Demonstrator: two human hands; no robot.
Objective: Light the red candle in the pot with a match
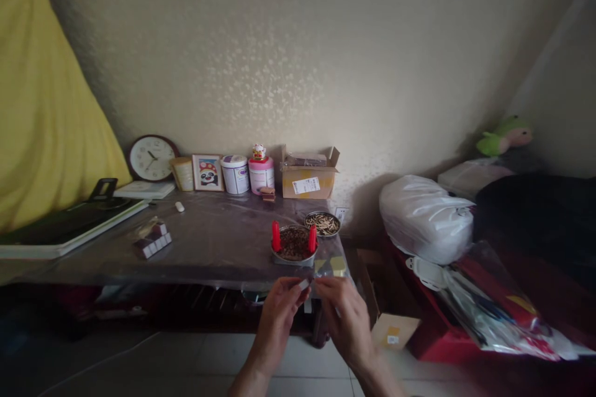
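Observation:
My left hand [278, 309] and my right hand [347, 316] meet in front of the table's near edge, fingertips together on a small pale object [305, 284] pinched between them. Just beyond the hands, a metal bowl [294, 244] of dark pieces sits on the table with two red handles standing up at its sides. A second, smaller metal dish [322, 223] of pale sticks lies behind it. Two yellowish pads [331, 265] rest by the table's corner near my right hand.
A plastic-covered table [214, 242] holds small boxes [153, 239], a clock [151, 158], a framed picture [207, 172], tubs [235, 174] and a cardboard box [308, 177] along the wall. A white bag [421, 217] and clutter lie right; yellow fabric [41, 105] left.

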